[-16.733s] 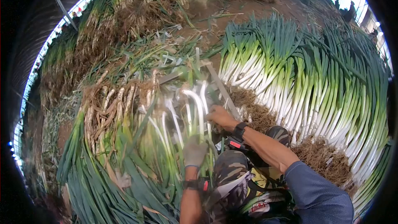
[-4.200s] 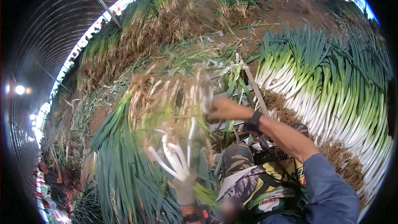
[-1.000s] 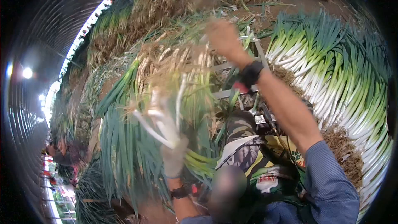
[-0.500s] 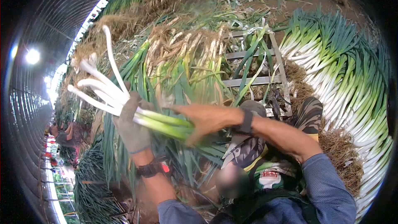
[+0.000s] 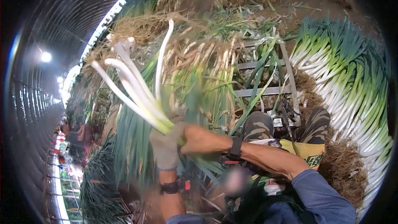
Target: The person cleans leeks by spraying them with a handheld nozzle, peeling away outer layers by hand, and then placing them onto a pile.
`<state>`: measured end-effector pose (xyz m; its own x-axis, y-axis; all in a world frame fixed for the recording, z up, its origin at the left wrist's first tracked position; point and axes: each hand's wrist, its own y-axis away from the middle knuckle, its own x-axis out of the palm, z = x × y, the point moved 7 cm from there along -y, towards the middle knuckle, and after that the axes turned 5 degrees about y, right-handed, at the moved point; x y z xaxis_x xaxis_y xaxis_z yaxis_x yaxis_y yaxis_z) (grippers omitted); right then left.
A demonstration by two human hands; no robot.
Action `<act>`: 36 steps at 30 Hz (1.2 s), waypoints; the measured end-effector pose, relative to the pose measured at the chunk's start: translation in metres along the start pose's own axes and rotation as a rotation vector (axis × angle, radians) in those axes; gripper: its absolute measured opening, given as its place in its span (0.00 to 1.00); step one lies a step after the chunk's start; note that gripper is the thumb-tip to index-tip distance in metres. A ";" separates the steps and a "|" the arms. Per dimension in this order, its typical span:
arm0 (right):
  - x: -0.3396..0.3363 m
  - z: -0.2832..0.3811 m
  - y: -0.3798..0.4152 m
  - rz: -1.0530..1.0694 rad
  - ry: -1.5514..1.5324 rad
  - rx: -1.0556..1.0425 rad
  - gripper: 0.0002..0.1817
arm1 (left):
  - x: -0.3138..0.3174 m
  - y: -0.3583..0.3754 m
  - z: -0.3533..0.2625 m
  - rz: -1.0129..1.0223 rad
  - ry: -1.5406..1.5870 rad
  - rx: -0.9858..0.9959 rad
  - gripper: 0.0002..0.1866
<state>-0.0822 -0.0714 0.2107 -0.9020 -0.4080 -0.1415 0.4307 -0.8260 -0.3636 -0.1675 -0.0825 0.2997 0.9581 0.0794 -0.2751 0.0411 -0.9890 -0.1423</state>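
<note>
My left hand, in a grey glove, is closed round a small bunch of leeks. Their peeled white ends fan upward and to the left, one stalk standing apart from the others. My bare right hand presses against the left one at the green part of the bunch. Its fingers are partly hidden, but they look wrapped round the stalks. Behind the bunch lie unpeeled leeks with brown roots and drooping green leaves.
A metal rack stands before my knees. On the right is a long pile of cleaned leeks, with loose brown roots beside it. More dark green leaves lie lower left. Another person is at the far left.
The bunch has tilted more upright and shifted right in view with my left hand. My right hand has come in from the leaf side, against my left hand.
</note>
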 end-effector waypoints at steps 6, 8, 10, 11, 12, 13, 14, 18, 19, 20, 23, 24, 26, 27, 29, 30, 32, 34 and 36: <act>-0.037 0.008 0.029 0.148 0.272 -0.286 0.29 | -0.093 0.014 0.002 -0.236 -0.053 -0.024 0.25; -0.076 -0.003 0.036 0.120 0.331 -0.241 0.27 | -0.132 0.028 -0.014 -0.284 -0.186 -0.064 0.26; -0.122 -0.008 0.040 0.102 0.420 -0.112 0.25 | -0.167 0.050 -0.028 -0.352 -0.357 -0.183 0.23; -0.140 -0.010 0.042 0.055 0.324 0.036 0.22 | -0.177 0.062 -0.037 -0.389 -0.439 -0.194 0.21; -0.158 -0.019 0.046 0.032 0.205 0.070 0.19 | -0.187 0.073 -0.043 -0.425 -0.522 -0.203 0.20; -0.175 -0.028 0.054 0.009 0.276 0.171 0.17 | -0.205 0.088 -0.042 -0.384 -0.620 -0.331 0.17; -0.190 -0.033 0.064 -0.027 0.269 0.210 0.16 | -0.230 0.107 -0.041 -0.414 -0.749 -0.392 0.17; -0.231 -0.094 0.094 -0.127 0.179 0.503 0.15 | -0.293 0.213 -0.006 -0.451 -1.229 -0.645 0.18; -0.236 -0.107 0.097 -0.128 0.202 0.480 0.15 | -0.309 0.244 0.006 -0.395 -1.366 -0.721 0.18; -0.241 -0.117 0.100 -0.136 0.233 0.455 0.14 | -0.324 0.275 0.017 -0.331 -1.498 -0.793 0.19; -0.244 -0.128 0.101 -0.088 0.266 0.495 0.14 | -0.338 0.377 0.041 -0.214 -1.645 -1.000 0.20; -0.243 -0.130 0.101 -0.063 0.265 0.528 0.14 | -0.338 0.417 0.047 -0.219 -1.626 -1.079 0.20; -0.240 -0.137 0.104 -0.049 0.311 0.515 0.14 | -0.332 0.495 0.056 -0.262 -1.560 -1.226 0.21; -0.238 -0.139 0.105 -0.043 0.337 0.507 0.14 | -0.329 0.531 0.062 -0.283 -1.526 -1.294 0.21; -0.231 -0.138 0.104 0.031 0.317 0.499 0.14 | -0.320 0.590 0.075 -0.335 -1.452 -1.402 0.21; -0.228 -0.137 0.104 0.068 0.310 0.497 0.14 | -0.317 0.614 0.084 -0.359 -1.421 -1.450 0.22; -0.232 -0.138 0.107 0.087 0.345 0.473 0.14 | -0.309 0.655 0.104 -0.399 -1.373 -1.530 0.21; -0.240 -0.140 0.111 0.087 0.399 0.496 0.15 | -0.308 0.675 0.129 -0.444 -1.368 -1.568 0.19; -0.246 -0.139 0.122 -0.036 0.375 0.465 0.16 | -0.308 0.691 0.152 -0.493 -1.384 -1.588 0.18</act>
<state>0.1877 -0.0175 0.0731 -0.8294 -0.2812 -0.4827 0.2917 -0.9549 0.0550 -0.4777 -0.7712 0.1415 0.0675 -0.4155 -0.9071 0.9937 -0.0530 0.0982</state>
